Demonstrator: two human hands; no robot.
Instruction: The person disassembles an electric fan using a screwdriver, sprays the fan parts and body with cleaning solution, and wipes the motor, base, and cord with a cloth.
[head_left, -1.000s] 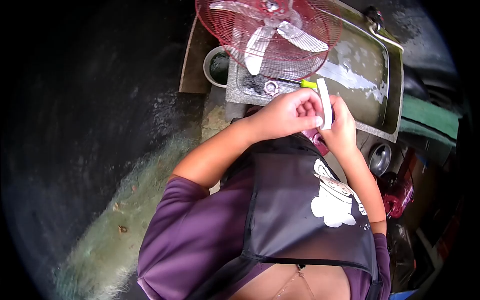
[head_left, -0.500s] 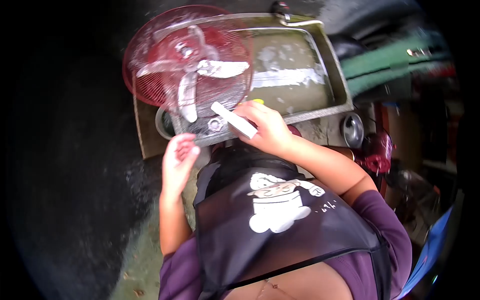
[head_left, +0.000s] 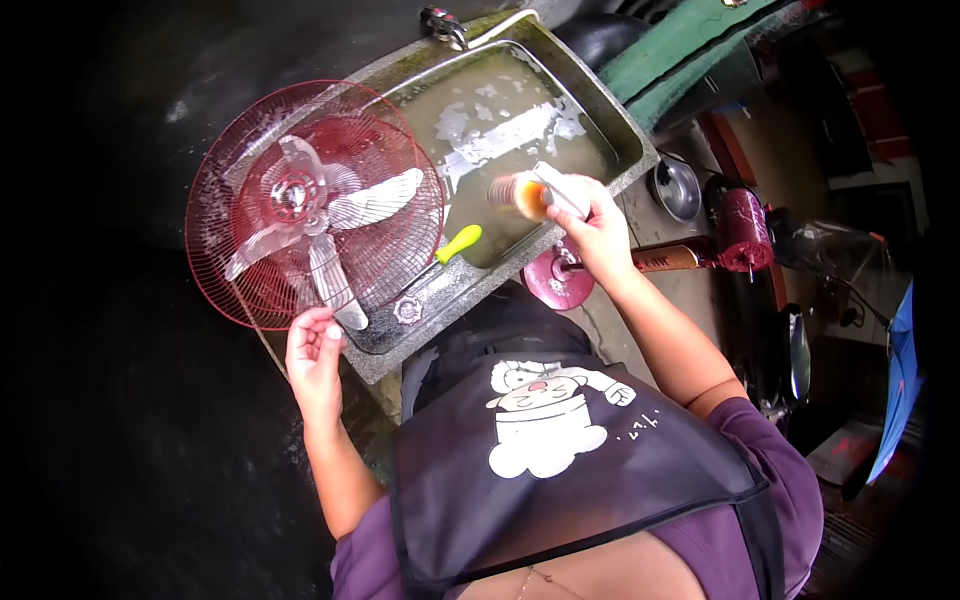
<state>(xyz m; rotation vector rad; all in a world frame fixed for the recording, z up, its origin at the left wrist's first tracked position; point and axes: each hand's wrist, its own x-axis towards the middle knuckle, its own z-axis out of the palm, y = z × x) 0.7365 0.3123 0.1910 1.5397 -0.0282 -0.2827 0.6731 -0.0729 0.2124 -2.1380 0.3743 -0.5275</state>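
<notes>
A round red fan guard (head_left: 208, 270) leans over the left part of a stone sink (head_left: 628, 182). Pale fan blades (head_left: 377, 200) show among its wires. My left hand (head_left: 315, 365) has its fingertips closed on the guard's lower edge, close to one blade tip. Held in my right hand (head_left: 600, 238) above the sink's front rim is a brush with a white handle (head_left: 568, 192); its orange part and bristle end are blurred. A tool with a lime-green handle (head_left: 460, 244) lies by the divider, and a round knob-like part (head_left: 407, 310) sits in the left basin.
Cloudy water with foam (head_left: 500, 135) fills the right basin. A tap (head_left: 442, 26) stands at the back. To the right are a metal bowl (head_left: 676, 190), a pink round base (head_left: 558, 282) and a dark red motor-like housing (head_left: 742, 230).
My right hand has lifted the brush away from the guard, rightward over the sink rim. My left hand, apart from the guard before, now touches its edge. The view has turned.
</notes>
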